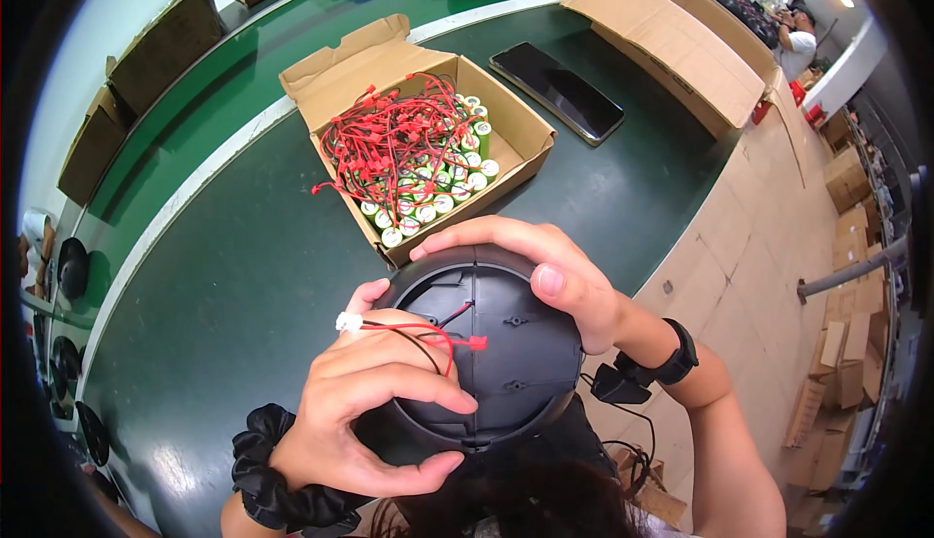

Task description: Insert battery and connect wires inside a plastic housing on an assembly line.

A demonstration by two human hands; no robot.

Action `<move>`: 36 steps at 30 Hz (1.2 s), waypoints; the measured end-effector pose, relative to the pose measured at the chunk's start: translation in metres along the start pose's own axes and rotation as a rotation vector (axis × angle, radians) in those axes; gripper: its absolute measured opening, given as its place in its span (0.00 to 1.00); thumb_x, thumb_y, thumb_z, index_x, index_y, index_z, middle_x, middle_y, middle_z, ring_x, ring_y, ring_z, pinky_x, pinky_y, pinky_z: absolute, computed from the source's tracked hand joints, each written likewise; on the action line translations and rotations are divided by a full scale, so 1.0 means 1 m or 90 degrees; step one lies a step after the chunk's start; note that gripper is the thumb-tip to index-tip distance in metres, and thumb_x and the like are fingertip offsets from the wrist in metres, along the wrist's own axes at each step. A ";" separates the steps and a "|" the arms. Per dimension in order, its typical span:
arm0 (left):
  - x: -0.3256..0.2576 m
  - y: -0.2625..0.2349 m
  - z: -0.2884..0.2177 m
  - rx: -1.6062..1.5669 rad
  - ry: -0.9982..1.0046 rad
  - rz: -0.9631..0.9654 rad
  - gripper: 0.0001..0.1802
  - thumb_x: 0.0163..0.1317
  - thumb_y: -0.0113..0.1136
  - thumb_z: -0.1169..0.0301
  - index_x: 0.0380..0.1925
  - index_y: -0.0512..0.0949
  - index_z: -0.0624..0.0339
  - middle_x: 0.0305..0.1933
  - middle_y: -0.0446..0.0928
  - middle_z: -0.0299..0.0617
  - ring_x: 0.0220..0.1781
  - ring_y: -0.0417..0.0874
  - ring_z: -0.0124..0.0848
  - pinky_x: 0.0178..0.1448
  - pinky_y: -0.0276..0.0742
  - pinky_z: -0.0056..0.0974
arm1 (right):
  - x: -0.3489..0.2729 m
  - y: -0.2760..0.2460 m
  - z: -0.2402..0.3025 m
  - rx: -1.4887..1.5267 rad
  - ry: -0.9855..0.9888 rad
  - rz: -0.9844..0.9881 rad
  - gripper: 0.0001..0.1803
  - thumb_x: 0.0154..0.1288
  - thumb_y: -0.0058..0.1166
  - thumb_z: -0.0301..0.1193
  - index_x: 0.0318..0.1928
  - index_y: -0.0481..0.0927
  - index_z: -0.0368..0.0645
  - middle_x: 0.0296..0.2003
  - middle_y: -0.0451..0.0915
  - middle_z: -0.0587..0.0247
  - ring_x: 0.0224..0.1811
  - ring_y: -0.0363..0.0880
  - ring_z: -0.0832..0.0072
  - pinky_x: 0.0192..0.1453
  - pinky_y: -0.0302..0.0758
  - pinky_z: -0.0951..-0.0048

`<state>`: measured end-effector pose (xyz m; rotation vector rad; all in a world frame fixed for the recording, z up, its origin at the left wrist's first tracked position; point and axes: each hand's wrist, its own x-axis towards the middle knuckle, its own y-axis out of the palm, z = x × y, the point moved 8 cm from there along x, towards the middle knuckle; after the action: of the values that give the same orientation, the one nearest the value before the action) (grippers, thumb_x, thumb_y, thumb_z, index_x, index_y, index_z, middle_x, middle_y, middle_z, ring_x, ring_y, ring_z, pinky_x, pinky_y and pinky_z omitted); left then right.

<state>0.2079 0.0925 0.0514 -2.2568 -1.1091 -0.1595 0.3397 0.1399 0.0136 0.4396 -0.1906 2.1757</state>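
Note:
A round black plastic housing [506, 343] is held in front of me over the near edge of a green work surface [243, 275]. My right hand [540, 266] grips its far rim, fingers curled over the top. My left hand [375, 412] cups its near left side, thumb and fingers around the rim. A thin red and black wire [418, 329] with a white plug at one end and a red plug at the other lies across the housing by my left fingers.
An open cardboard box [525, 129] just beyond holds green cylindrical cells and a tangle of red wires [389, 144]. A dark flat phone-like slab [556, 90] lies to its right. More cardboard boxes [671, 42] stand at the back. A person sits far right.

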 end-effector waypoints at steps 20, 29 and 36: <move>-0.024 -0.014 0.000 0.013 0.125 -0.304 0.36 0.32 0.79 0.66 0.44 0.70 0.57 0.64 0.55 0.52 0.71 0.57 0.48 0.73 0.52 0.55 | -0.010 -0.005 -0.003 0.089 0.025 -0.092 0.33 0.68 0.36 0.46 0.57 0.70 0.27 0.53 0.77 0.47 0.57 0.75 0.65 0.65 0.67 0.68; -0.022 0.009 -0.005 0.144 0.016 -0.205 0.76 0.22 0.85 0.49 0.70 0.48 0.62 0.72 0.46 0.67 0.74 0.52 0.59 0.72 0.54 0.56 | -0.025 0.007 0.014 -0.032 0.052 -0.224 0.43 0.68 0.31 0.56 0.59 0.66 0.22 0.57 0.73 0.41 0.60 0.73 0.62 0.67 0.66 0.66; -0.025 0.006 -0.012 0.138 0.092 -0.221 0.77 0.21 0.86 0.53 0.70 0.46 0.63 0.70 0.50 0.66 0.71 0.58 0.56 0.71 0.60 0.54 | -0.028 0.017 0.040 -0.119 -0.014 -0.239 0.51 0.63 0.39 0.64 0.62 0.61 0.21 0.61 0.68 0.39 0.61 0.73 0.60 0.65 0.68 0.65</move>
<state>0.1982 0.0663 0.0499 -1.8211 -1.3609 -0.3212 0.3510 0.0969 0.0403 0.3606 -0.2954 1.7686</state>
